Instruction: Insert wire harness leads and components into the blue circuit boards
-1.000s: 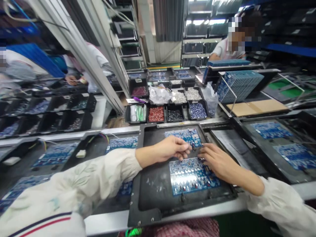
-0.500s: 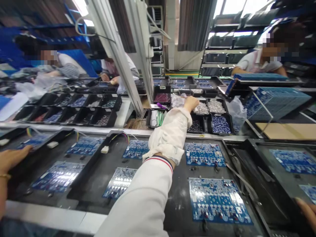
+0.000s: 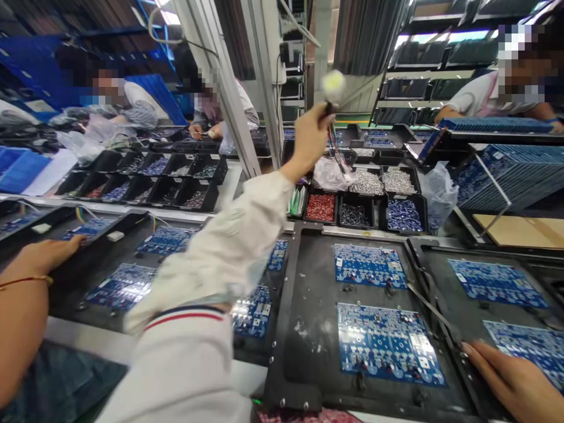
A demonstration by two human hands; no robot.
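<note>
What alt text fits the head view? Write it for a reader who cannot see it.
A raised left hand grips a thin stick with a round white tip above black trays of small components. The right hand lies beside a blue printed circuit board on a black fixture tray.

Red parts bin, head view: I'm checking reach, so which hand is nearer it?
Left: the left hand is above the red parts bin. The right hand is far off, lower right, at a blue circuit board.

The left hand [image 3: 311, 138] lifts a blurred white-tipped wire bundle [image 3: 333, 85] above the parts trays [image 3: 338, 208]; the right hand [image 3: 511, 382] lies against a blue circuit board [image 3: 526, 346].
</note>
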